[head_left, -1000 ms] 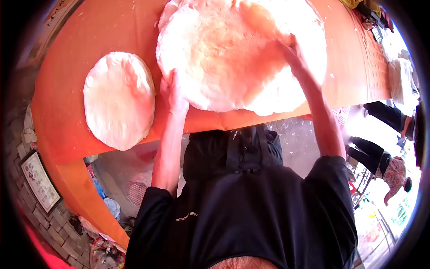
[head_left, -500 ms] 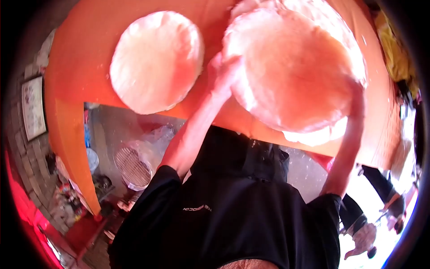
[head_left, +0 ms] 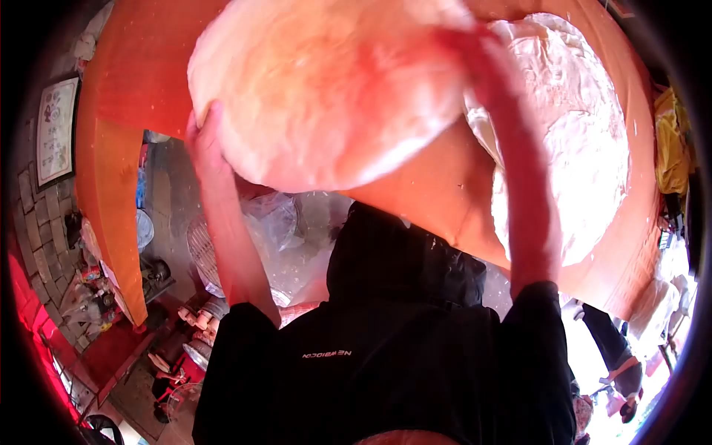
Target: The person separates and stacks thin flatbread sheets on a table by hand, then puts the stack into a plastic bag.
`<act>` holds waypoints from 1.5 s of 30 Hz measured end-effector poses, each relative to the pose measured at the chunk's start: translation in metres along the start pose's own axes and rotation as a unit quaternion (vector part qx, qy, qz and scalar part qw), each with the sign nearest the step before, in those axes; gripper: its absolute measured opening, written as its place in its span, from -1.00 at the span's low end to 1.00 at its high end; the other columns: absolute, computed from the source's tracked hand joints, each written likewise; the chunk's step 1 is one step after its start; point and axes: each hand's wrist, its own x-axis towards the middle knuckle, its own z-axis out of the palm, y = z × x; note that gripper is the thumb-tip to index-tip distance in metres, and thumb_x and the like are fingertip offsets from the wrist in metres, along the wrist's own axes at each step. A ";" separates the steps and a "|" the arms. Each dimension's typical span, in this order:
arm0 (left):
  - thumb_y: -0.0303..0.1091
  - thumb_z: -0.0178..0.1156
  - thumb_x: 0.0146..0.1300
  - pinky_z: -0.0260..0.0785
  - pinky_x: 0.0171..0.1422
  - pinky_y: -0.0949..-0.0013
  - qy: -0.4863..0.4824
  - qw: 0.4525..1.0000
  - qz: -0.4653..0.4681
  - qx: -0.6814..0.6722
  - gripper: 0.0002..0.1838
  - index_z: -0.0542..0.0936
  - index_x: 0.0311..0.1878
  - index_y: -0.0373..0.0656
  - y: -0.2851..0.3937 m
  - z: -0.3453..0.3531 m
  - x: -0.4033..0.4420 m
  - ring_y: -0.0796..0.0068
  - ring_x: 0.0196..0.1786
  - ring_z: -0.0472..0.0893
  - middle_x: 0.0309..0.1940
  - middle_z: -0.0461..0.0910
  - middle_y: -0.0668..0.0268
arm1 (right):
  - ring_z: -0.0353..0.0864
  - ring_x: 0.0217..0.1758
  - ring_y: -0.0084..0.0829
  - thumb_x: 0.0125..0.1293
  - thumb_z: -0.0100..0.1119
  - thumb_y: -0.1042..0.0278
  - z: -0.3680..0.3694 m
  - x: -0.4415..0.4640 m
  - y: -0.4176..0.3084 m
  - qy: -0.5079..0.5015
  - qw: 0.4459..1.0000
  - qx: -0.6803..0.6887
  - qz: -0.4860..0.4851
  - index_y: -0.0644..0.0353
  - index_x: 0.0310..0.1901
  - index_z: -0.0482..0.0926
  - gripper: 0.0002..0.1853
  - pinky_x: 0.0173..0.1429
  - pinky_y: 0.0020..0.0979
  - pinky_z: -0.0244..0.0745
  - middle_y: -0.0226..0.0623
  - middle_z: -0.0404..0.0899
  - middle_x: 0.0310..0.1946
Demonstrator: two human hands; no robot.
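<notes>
A large flat round of pale dough (head_left: 319,96) is held up over the orange table (head_left: 423,189). My left hand (head_left: 206,137) grips its lower left edge, thumb on the upper face and fingers underneath. At its right edge is my right hand (head_left: 463,48), blurred and overexposed, with the fingers hard to make out but apparently on the rim. To the right lies another wide dough sheet (head_left: 571,133) with a wrinkled surface, partly behind my right forearm. The smaller dough round is hidden or out of view.
A framed picture (head_left: 57,132) stands against the brick wall at left. Beneath the table are a wire rack (head_left: 202,252) and clear plastic (head_left: 278,222). Yellow cloth (head_left: 670,141) hangs at the far right. Below it, a person in dark clothing (head_left: 608,341) is partly visible.
The large dough round has been lifted off the other sheet and carried left with both hands, leaving the wrinkled sheet exposed on the right. The view has shifted too.
</notes>
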 end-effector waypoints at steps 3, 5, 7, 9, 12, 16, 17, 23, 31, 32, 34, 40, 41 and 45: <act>-0.43 0.34 0.13 0.44 0.05 0.36 0.033 0.992 -0.059 0.107 -0.59 0.52 0.03 -0.34 -0.053 -0.081 0.041 0.39 -0.07 0.59 -0.09 0.60 0.19 | 0.62 -0.35 -0.53 0.09 0.28 0.11 0.025 -0.001 0.068 -0.076 0.983 -0.098 0.133 0.25 -0.26 0.68 -0.66 -0.35 -0.48 0.44 -0.39 0.66 -0.42; -0.42 0.36 0.11 0.43 0.03 0.40 0.025 0.985 -0.089 0.146 -0.59 0.53 0.02 -0.35 -0.064 -0.087 0.047 0.43 -0.08 0.58 -0.10 0.60 0.22 | 0.64 -0.40 -0.42 0.03 0.35 0.03 0.042 -0.021 0.055 -0.054 0.980 -0.151 0.119 0.24 -0.33 0.68 -0.62 -0.35 -0.41 0.46 -0.33 0.67 -0.45; -0.41 0.35 0.13 0.43 0.03 0.41 0.065 0.983 -0.061 0.161 -0.61 0.53 0.01 -0.34 -0.063 -0.090 0.049 0.45 -0.07 0.57 -0.10 0.60 0.24 | 0.64 -0.42 -0.33 0.01 0.37 0.00 0.030 0.003 0.071 -0.037 0.958 -0.281 0.044 0.26 -0.30 0.66 -0.57 -0.33 -0.36 0.48 -0.27 0.66 -0.48; -0.40 0.34 0.15 0.42 0.02 0.41 0.100 0.977 -0.039 0.186 -0.63 0.54 0.00 -0.33 -0.065 -0.099 0.038 0.47 -0.07 0.56 -0.10 0.60 0.25 | 0.62 -0.36 -0.10 -0.01 0.38 -0.09 0.038 -0.003 0.068 0.092 0.860 -0.492 -0.100 0.32 -0.10 0.55 -0.38 -0.20 -0.18 0.50 -0.11 0.61 -0.51; -0.25 0.16 0.32 0.38 0.14 0.38 0.055 0.995 -0.077 0.028 -0.60 0.50 0.11 -0.33 -0.070 -0.095 0.024 0.40 0.10 0.52 0.06 0.54 0.19 | 0.56 -0.23 -0.20 0.05 0.31 0.20 0.049 -0.005 0.059 0.045 0.903 -0.396 -0.158 0.26 0.18 0.40 -0.36 -0.11 -0.26 0.48 -0.11 0.58 -0.26; -0.26 0.18 0.31 0.42 0.06 0.34 0.075 0.992 -0.013 0.104 -0.62 0.48 0.11 -0.26 -0.087 -0.069 0.012 0.44 -0.03 0.54 -0.03 0.56 0.26 | 0.47 0.07 0.08 -0.01 0.21 0.33 0.056 0.005 0.123 0.109 0.856 -0.457 -0.215 0.17 0.29 0.26 -0.26 0.16 -0.02 0.38 0.03 0.52 -0.01; -0.26 0.18 0.31 0.42 0.06 0.34 0.070 0.992 -0.015 0.102 -0.62 0.48 0.11 -0.26 -0.089 -0.070 0.012 0.44 -0.03 0.54 -0.03 0.56 0.26 | 0.46 0.08 0.06 -0.01 0.23 0.32 0.057 0.006 0.125 0.093 0.866 -0.453 -0.189 0.16 0.27 0.28 -0.28 0.14 -0.03 0.38 0.03 0.51 0.00; -0.21 0.20 0.27 0.46 -0.02 0.28 0.076 0.981 -0.019 0.178 -0.58 0.47 0.08 -0.30 -0.099 -0.079 0.022 0.36 -0.09 0.55 -0.06 0.54 0.16 | 0.55 -0.19 0.01 0.06 0.33 0.07 0.058 0.008 0.126 0.182 0.808 -0.484 -0.284 0.40 0.12 0.36 -0.30 -0.07 -0.10 0.44 0.00 0.55 -0.51; -0.52 0.20 0.21 0.44 0.05 0.36 0.144 0.952 0.179 0.204 -0.63 0.44 0.06 -0.48 -0.049 -0.065 -0.023 0.40 -0.09 0.56 -0.18 0.60 0.13 | 0.47 0.08 -0.04 -0.12 0.50 0.29 -0.093 -0.171 0.002 0.145 0.762 -0.599 -0.198 0.26 0.11 0.47 -0.31 0.12 -0.15 0.43 -0.03 0.49 0.02; -0.52 0.20 0.21 0.44 0.05 0.36 0.140 0.952 0.181 0.202 -0.63 0.44 0.06 -0.48 -0.044 -0.047 -0.032 0.40 -0.09 0.56 -0.18 0.60 0.13 | 0.43 0.14 -0.02 -0.16 0.52 0.24 -0.117 -0.201 0.000 0.139 0.733 -0.653 -0.127 0.26 0.18 0.40 -0.20 0.16 -0.12 0.39 -0.01 0.47 0.05; -0.53 0.18 0.21 0.45 0.02 0.40 0.105 0.957 0.190 0.194 -0.68 0.48 0.01 -0.47 -0.027 0.007 -0.068 0.41 -0.13 0.58 -0.20 0.61 0.11 | 0.26 0.26 0.11 -0.17 0.49 0.02 -0.165 -0.254 0.022 0.114 0.681 -0.723 -0.025 0.26 0.29 0.27 -0.03 0.30 -0.01 0.22 0.09 0.30 0.19; -0.52 0.13 0.27 0.50 -0.17 0.43 -0.269 0.957 -0.022 0.111 -0.70 0.44 0.07 -0.30 -0.069 0.143 -0.171 0.44 -0.26 0.62 -0.29 0.60 0.22 | 0.28 0.28 0.08 -0.05 0.28 0.33 -0.188 -0.298 0.021 0.065 0.691 -0.718 -0.052 0.21 0.28 0.30 -0.24 0.28 -0.01 0.23 0.06 0.32 0.18; -0.45 0.12 0.30 0.49 -0.15 0.43 -0.316 0.939 -0.075 0.117 -0.72 0.47 0.05 -0.30 -0.078 0.160 -0.189 0.44 -0.25 0.62 -0.28 0.62 0.20 | 0.30 0.27 0.05 -0.09 0.19 0.45 -0.192 -0.300 0.025 0.063 0.717 -0.691 -0.068 0.22 0.26 0.31 -0.26 0.28 -0.01 0.23 0.06 0.34 0.17; -0.44 0.11 0.33 0.49 -0.15 0.46 -0.419 0.882 -0.185 0.108 -0.69 0.42 0.10 -0.33 -0.114 0.205 -0.226 0.47 -0.24 0.62 -0.29 0.61 0.22 | 0.30 0.29 0.02 -0.17 0.19 0.57 -0.208 -0.315 0.016 0.057 0.685 -0.725 -0.036 0.22 0.22 0.36 -0.26 0.32 0.01 0.22 0.03 0.34 0.19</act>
